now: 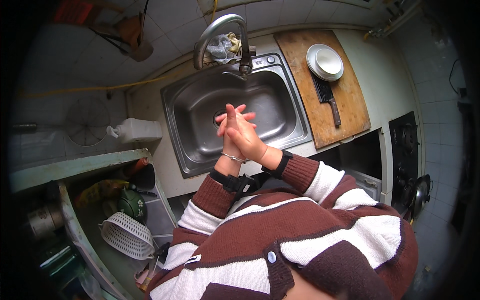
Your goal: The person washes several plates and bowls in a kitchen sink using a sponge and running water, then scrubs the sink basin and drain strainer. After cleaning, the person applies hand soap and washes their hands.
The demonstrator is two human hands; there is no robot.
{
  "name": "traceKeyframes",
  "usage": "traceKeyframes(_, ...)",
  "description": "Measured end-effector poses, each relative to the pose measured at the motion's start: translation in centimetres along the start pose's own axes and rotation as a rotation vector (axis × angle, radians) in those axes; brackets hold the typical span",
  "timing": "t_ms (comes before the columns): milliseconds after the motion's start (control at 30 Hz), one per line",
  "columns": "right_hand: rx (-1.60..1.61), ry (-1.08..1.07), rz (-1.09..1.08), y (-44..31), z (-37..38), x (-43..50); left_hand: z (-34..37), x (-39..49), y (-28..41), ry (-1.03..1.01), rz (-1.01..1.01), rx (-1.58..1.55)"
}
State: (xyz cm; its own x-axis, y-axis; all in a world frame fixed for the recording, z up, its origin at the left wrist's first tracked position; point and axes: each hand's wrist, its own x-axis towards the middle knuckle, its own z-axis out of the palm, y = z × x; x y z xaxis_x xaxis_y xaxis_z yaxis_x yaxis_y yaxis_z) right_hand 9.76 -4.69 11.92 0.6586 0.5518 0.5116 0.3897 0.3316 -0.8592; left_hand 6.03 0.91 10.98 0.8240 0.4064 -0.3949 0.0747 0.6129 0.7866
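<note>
Over the front part of a stainless-steel sink point(202, 138), my left hand point(227, 131) and my right hand point(248, 137) are pressed together, palm to palm, with fingers spread and crossing. No object shows between them, though the palms are hidden. The left wrist carries a metal bangle point(234, 157), and both wrists have black straps. A curved metal faucet point(221, 22) rises behind the sink; no running water is visible. The sink drain point(218, 117) lies partly behind my fingers.
A wooden cutting board point(300, 67) at the right holds stacked white dishes point(328, 62) and a cleaver point(330, 99). A white pump bottle point(139, 130) lies left of the sink. Below it, a shelf holds a white plastic basket point(125, 234). A black gas stove point(403, 157) is far right.
</note>
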Motion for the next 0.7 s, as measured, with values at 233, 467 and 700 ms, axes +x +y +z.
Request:
traceKeyframes(233, 0.77, 0.279, 0.599, 0.6, -0.2, 0.6, -3.1, 2.3, -4.7, 0.111, 0.23, 0.334)
traceKeyframes(467, 0.647, 0.341, 0.668, 2.0, -1.8, 0.7, -2.1, 0.4, -1.3, -0.016, 0.267, 0.904)
traceKeyframes(700, 1.205, 0.196, 0.743, 1.0, 0.1, -1.1, 1.5, 0.5, 1.7, 0.151, -0.075, -0.837)
